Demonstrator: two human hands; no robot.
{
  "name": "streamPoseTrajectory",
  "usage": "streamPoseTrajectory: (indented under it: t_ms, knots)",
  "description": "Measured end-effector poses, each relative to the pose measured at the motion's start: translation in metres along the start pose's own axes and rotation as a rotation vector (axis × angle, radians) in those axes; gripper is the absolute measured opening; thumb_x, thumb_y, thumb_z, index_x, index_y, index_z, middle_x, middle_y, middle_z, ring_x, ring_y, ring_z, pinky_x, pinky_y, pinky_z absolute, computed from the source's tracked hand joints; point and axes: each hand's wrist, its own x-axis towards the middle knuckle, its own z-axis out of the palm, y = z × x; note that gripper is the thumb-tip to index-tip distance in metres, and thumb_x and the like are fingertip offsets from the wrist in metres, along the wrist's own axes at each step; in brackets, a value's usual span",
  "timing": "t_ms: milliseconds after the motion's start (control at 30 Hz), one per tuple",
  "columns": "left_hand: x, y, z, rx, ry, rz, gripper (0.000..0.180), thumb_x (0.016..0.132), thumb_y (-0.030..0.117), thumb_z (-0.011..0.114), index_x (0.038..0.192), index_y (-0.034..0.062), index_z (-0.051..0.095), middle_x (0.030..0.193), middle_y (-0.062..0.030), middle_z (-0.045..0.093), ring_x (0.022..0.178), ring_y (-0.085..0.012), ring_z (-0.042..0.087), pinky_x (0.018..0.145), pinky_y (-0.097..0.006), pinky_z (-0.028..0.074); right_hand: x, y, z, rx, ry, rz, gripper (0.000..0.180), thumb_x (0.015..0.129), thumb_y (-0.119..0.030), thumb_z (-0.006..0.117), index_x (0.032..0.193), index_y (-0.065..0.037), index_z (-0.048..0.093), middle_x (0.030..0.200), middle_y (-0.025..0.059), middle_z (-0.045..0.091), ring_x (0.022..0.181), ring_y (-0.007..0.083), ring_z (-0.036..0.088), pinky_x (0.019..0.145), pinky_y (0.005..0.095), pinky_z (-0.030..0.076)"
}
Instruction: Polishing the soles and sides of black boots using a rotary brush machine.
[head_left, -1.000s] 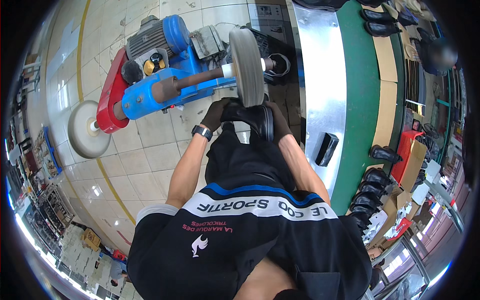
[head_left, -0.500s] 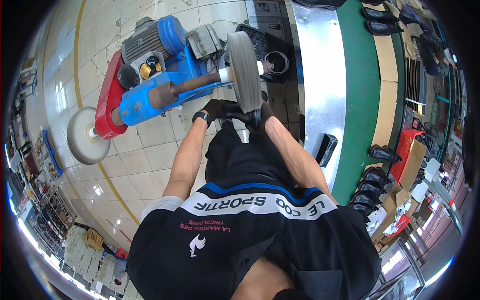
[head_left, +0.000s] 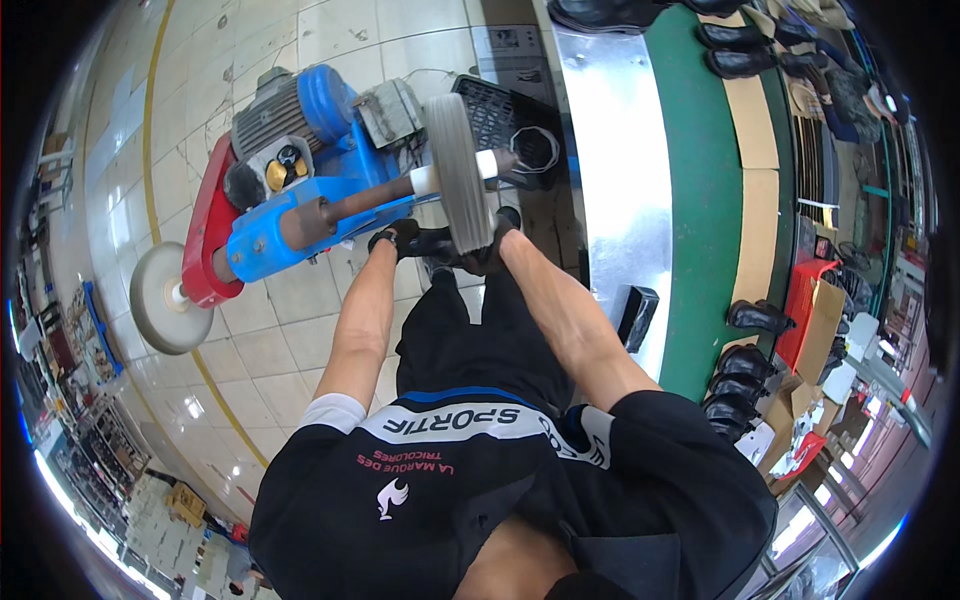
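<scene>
In dark gloves, both of my hands are closed around a glossy black shoe point(head_left: 434, 242) at the lower edge of a grey-white buffing wheel point(head_left: 455, 170). On the wheel's left side my left hand point(head_left: 402, 234) grips one end of the shoe; a dark band circles that wrist. My right hand point(head_left: 492, 256) holds the other end, just right of the wheel's bottom. The wheel covers part of the shoe and of the right fingers. Shoe and wheel overlap here, but whether they touch I cannot tell.
The wheel's shaft runs left through a blue housing point(head_left: 272, 240) to a red belt guard point(head_left: 207, 230) and a second pale wheel point(head_left: 160, 300). A metal-topped bench point(head_left: 622, 130) stands right, bearing a black block point(head_left: 637, 318). Several black shoes point(head_left: 738, 385) sit beyond its green strip.
The whole view has shifted, so machine and bench appear further left and the wheel lower. Both hands still hold the shoe under the wheel, and the shoe has turned slightly.
</scene>
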Motion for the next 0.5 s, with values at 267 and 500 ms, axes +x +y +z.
streamPoseTrajectory:
  t_ms: [267,500]
  knots:
    - [-0.020,0.014,0.053,-0.065,0.181,0.345,0.034,0.074,0.031,0.060,0.102,0.0120,0.059,0.101,-0.0140,0.061,0.097,-0.0299,0.056,0.082,-0.037,0.044,-0.070,-0.015,0.008,0.777,0.254,0.660,0.030,0.071,-0.042,0.057,0.072,-0.012,0.058,0.082,0.0050,0.060,0.069,0.0222,0.056,0.064,0.0373,0.043]
    - [-0.151,0.176,0.013,-0.103,0.200,0.602,0.052,0.078,0.014,0.057,0.124,0.0002,0.038,0.103,-0.0241,0.056,0.103,-0.0327,0.053,0.085,-0.037,0.043,-0.239,-0.213,0.011,-0.381,0.778,0.516,0.044,0.068,-0.032,0.070,0.103,-0.009,0.060,0.084,0.0083,0.066,0.073,0.0189,0.063,0.069,0.0327,0.049]
